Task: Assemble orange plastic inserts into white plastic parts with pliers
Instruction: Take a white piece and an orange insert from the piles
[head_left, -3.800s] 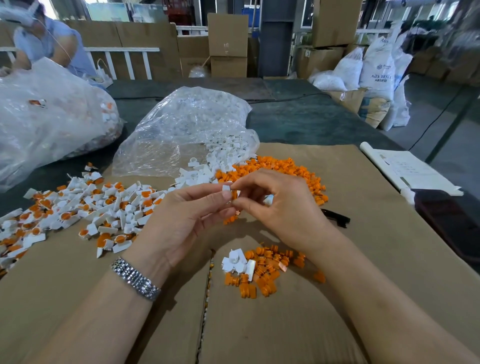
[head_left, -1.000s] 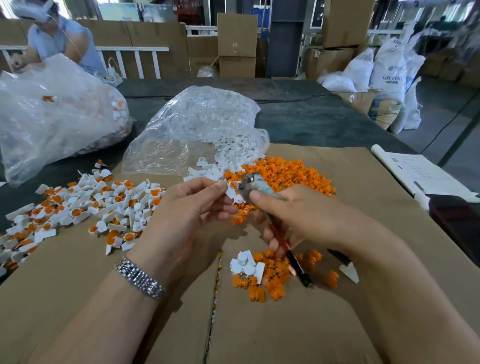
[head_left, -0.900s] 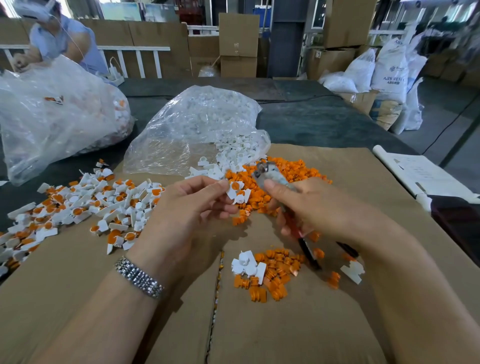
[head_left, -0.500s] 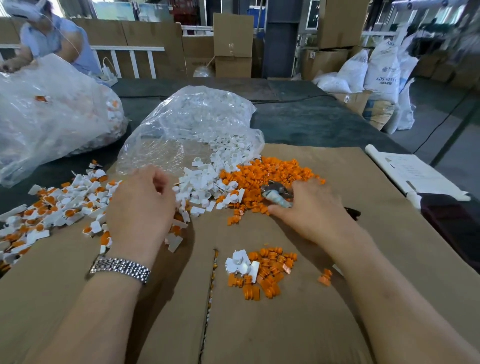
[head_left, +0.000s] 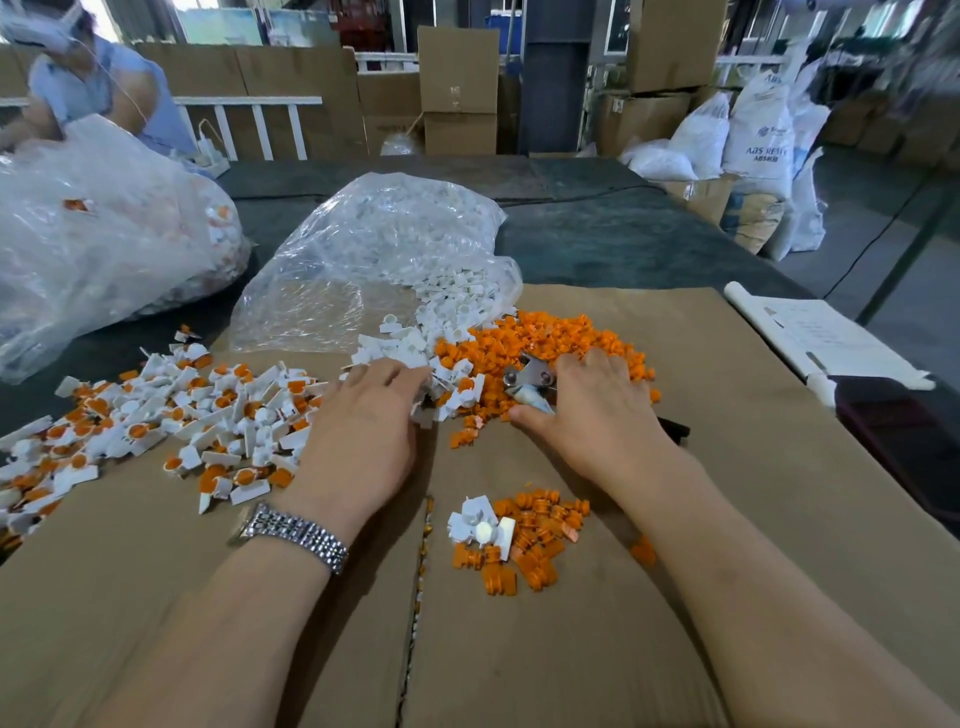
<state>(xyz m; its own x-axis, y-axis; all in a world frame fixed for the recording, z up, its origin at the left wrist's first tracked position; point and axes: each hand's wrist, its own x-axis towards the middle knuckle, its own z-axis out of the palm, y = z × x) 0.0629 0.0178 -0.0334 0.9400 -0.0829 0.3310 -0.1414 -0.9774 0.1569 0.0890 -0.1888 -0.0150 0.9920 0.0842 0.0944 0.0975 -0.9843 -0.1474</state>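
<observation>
A: Where were our hands just then?

B: Our left hand (head_left: 363, 431) lay palm down on the cardboard (head_left: 753, 467), its fingertips (head_left: 395, 371) reaching into the loose white parts (head_left: 410, 348) that spilled from the clear bag (head_left: 374, 260). We could not tell whether those fingers pinched one or only touched the heap.

A: And the right?

B: Our right hand (head_left: 597, 415) lay over the pliers (head_left: 527, 382). The metal head stuck out just left of our forefinger, with the thumb under it, and a dark handle end showed past the far side of the hand. The fingers were bent over the tool, their tips in the big heap of orange inserts (head_left: 550, 343).

A: So where were the finished pieces?

B: The assembled pieces (head_left: 208, 410), white with orange in them, were spread out to the left of our left hand, near the knuckles. A small pile of inserts (head_left: 530, 545) with a few white parts sat between our wrists, nearer to us than either set of fingertips.

A: Anything else?

B: A metal watch (head_left: 291, 532) on the left wrist, and a second big bag (head_left: 93, 249) far left.
</observation>
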